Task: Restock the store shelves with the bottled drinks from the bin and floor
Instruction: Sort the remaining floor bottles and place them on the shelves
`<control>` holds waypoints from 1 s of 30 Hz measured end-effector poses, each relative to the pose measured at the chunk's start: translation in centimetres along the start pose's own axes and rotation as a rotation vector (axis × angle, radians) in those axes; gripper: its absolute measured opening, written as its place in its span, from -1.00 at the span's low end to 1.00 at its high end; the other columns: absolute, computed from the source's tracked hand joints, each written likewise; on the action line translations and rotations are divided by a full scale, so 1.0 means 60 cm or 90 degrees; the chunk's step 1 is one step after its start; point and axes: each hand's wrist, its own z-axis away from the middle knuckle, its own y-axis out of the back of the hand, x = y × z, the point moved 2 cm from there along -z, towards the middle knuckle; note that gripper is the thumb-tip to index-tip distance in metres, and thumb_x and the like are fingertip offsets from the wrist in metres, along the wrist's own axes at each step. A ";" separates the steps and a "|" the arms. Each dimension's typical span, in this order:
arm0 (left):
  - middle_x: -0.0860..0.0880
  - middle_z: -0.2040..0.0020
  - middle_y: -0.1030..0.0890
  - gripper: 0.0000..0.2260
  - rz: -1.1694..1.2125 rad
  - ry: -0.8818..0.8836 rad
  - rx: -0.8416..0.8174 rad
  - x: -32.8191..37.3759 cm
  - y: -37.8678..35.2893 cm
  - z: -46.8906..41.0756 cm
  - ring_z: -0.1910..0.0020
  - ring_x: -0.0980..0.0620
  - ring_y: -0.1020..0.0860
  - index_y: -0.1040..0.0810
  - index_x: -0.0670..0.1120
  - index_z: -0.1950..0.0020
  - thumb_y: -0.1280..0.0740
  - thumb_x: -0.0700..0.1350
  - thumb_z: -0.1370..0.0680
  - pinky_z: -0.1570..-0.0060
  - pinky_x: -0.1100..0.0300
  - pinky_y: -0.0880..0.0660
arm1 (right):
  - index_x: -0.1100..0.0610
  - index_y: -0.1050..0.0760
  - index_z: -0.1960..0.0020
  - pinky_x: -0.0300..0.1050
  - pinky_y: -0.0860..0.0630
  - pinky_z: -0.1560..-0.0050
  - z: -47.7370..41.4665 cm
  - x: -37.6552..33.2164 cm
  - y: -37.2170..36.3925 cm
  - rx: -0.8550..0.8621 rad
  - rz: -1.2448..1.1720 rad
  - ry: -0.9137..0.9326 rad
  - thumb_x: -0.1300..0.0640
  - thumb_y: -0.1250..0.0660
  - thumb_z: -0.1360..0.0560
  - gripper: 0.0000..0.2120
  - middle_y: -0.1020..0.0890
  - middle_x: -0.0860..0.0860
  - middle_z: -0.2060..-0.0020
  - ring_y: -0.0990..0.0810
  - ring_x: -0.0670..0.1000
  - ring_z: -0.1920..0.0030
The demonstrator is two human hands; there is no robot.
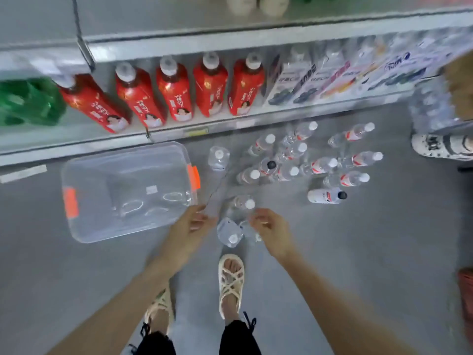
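Hovering left hand (190,224), right hand (272,228): loose, empty | bottles (229,233) beneath | bin (122,162) left | bottle cluster (289,172) ahead

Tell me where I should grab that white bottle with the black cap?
Wrap your fingers round the body of the white bottle, below the black cap, coming from your near side: the body is wide and smooth, and no other bottles crowd that side.

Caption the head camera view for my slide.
Left hand and right hand above clear bottles on the floor, beside a clear bin, below a stocked shelf.
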 end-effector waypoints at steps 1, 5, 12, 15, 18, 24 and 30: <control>-0.09 -0.03 -0.58 -0.72 0.005 0.015 0.007 -0.036 -0.015 -0.015 0.13 0.13 -0.52 -0.45 -0.05 -0.21 -0.37 -0.16 -0.53 0.28 0.58 -0.37 | 0.20 -0.56 -0.03 -0.17 -0.52 0.17 -0.024 0.039 -0.017 -0.005 0.009 -0.017 0.18 -0.43 -0.48 -0.84 -0.67 0.17 0.12 -0.60 0.08 0.19; -0.04 0.01 -0.58 -0.73 0.020 0.080 0.038 -0.160 -0.054 -0.057 0.04 0.04 -0.53 -0.46 -0.06 -0.21 -0.36 -0.10 -0.53 0.19 0.48 -0.39 | 0.26 -0.56 -0.15 -0.04 -0.52 -0.09 -0.084 0.161 -0.081 -0.027 0.059 -0.066 0.22 -0.45 -0.45 -0.71 -0.65 0.15 0.04 -0.62 0.09 0.07; -0.05 0.02 -0.58 -0.72 0.051 0.147 0.087 -0.329 -0.085 -0.116 0.01 -0.03 -0.54 -0.48 -0.08 -0.21 -0.36 -0.07 -0.53 0.13 0.24 -0.42 | 0.17 -0.35 -0.40 -0.54 -0.31 0.14 -0.135 0.291 -0.169 -0.076 0.121 -0.048 0.25 -0.37 -0.51 -0.52 -0.45 -0.04 -0.08 -0.44 -0.11 -0.05; -0.05 -0.02 -0.58 -0.73 0.056 0.151 0.099 -0.368 -0.089 -0.132 -0.02 -0.04 -0.56 -0.47 -0.04 -0.20 -0.35 -0.03 -0.53 0.00 0.12 -0.46 | 0.14 -0.30 -0.46 -0.55 -0.27 -0.12 -0.156 0.326 -0.194 -0.045 0.109 -0.027 0.24 -0.37 -0.52 -0.46 -0.43 -0.02 -0.32 -0.40 -0.06 -0.30; -0.05 -0.05 -0.59 -0.70 0.049 0.156 0.095 -0.394 -0.093 -0.143 -0.05 -0.04 -0.56 -0.46 0.00 -0.19 -0.37 0.06 -0.51 -0.06 0.08 -0.47 | 0.15 -0.35 -0.44 -0.57 -0.13 -0.23 -0.171 0.350 -0.207 0.002 0.131 0.024 0.23 -0.35 -0.53 -0.51 -0.30 0.01 -0.48 -0.27 -0.04 -0.47; -0.06 -0.09 -0.58 -0.67 0.025 0.137 0.112 -0.397 -0.092 -0.159 -0.08 -0.04 -0.55 -0.46 -0.06 -0.27 -0.30 0.03 -0.56 -0.09 0.07 -0.48 | 0.18 -0.44 -0.37 -0.37 -0.19 -0.30 -0.178 0.364 -0.220 0.092 0.148 0.102 0.21 -0.38 -0.51 -0.56 -0.43 0.05 -0.40 -0.34 0.01 -0.44; 0.01 -0.03 -0.57 -0.67 0.040 0.116 0.138 -0.353 -0.081 -0.146 -0.07 -0.04 -0.57 -0.46 -0.07 -0.26 -0.31 0.02 -0.55 -0.08 0.07 -0.49 | 0.17 -0.47 -0.32 -0.01 -0.43 -0.26 -0.191 0.320 -0.197 0.087 0.170 0.125 0.17 -0.40 -0.50 -0.60 -0.60 0.09 -0.20 -0.52 0.10 -0.26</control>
